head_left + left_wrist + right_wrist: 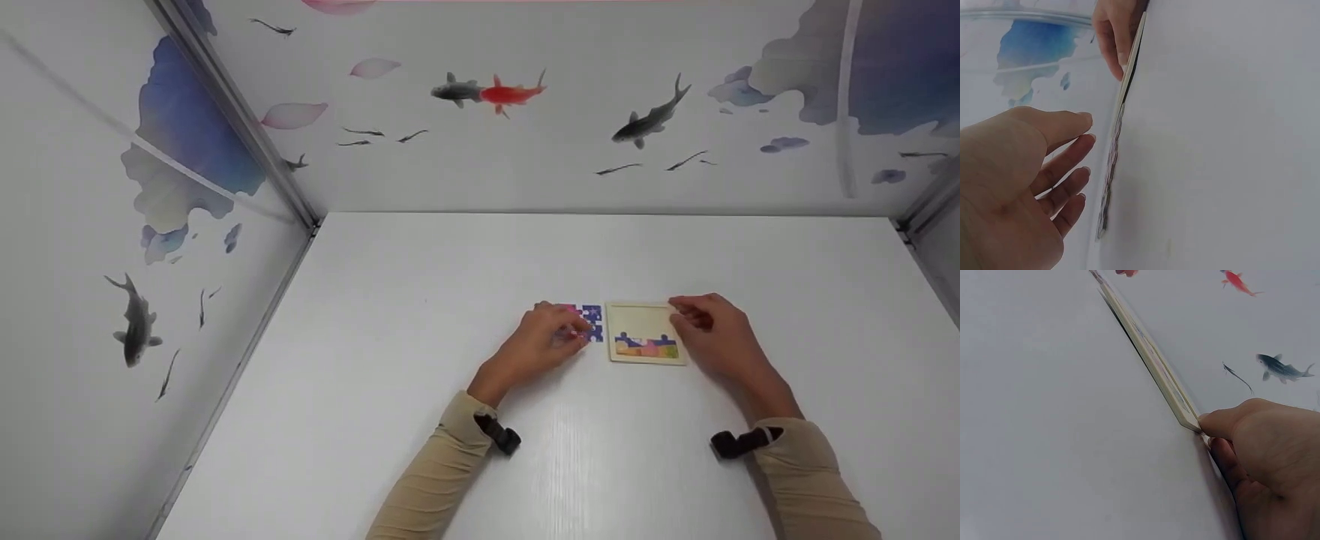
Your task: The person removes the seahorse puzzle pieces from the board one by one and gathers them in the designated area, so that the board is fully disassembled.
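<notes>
A small square wooden puzzle tray (643,319) lies flat on the table, its lower part filled with colourful jigsaw pieces (651,347); bare wood shows above them. To its left lies a group of purple and pink pieces (595,315), partly covered by my left hand (541,335). That hand hovers over them, fingers loosely bent and thumb near the index fingertip; nothing shows between them in the left wrist view. My right hand (716,334) pinches the tray's right edge, with the thumb (1219,423) against the rim and the other fingers curled beside it.
The white table (450,270) meets a back wall (525,172) and a left side wall (60,300), both printed with fish and blue shapes. A metal rail (247,112) runs along their corner. Each wrist wears a black camera (506,439).
</notes>
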A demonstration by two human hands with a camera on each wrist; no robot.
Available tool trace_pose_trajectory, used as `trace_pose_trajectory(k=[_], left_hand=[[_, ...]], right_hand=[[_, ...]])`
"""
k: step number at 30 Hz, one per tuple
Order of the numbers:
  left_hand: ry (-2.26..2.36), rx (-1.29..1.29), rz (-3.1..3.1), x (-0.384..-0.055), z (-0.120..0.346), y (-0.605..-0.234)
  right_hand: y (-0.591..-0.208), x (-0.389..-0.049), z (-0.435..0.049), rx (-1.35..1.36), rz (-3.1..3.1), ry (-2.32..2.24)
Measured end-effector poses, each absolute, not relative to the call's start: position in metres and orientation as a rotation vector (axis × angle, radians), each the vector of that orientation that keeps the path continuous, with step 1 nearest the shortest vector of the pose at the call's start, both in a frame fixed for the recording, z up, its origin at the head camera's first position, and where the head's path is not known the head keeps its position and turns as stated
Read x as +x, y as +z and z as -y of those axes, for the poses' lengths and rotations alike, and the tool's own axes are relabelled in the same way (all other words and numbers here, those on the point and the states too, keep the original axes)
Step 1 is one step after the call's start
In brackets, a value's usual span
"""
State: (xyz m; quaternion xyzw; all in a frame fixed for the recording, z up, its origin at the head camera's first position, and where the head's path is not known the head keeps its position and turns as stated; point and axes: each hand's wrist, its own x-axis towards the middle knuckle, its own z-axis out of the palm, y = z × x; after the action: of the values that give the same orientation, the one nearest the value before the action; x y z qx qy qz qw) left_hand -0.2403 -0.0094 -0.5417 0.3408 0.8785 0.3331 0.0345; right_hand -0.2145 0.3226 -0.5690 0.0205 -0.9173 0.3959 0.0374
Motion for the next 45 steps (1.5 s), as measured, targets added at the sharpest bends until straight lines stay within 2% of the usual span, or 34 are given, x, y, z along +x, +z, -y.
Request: trace_pose_trajectory(k=[10, 21, 37, 45], left_hand=[[0.906, 1.163, -2.674, -0.231, -0.041, -0.540], [0.944, 1.179, -2.596, -0.231, -0.088, -0.543], [0.929, 1.021, -2.628, -0.228, -0.090, -0.547], [0.895, 1.059, -2.643, -0.228, -0.094, -0.548]], right_hand=[[-0.574, -0.211, -0.327, 0.031, 2.835, 1.197], [-0.574, -0.210, -0.325, 0.147, 2.752, 1.214], [-0.572, -0.218, -0.320, 0.136, 2.784, 1.214], [-0.572, -0.217, -0.323, 0.120, 2.780, 1.203]])
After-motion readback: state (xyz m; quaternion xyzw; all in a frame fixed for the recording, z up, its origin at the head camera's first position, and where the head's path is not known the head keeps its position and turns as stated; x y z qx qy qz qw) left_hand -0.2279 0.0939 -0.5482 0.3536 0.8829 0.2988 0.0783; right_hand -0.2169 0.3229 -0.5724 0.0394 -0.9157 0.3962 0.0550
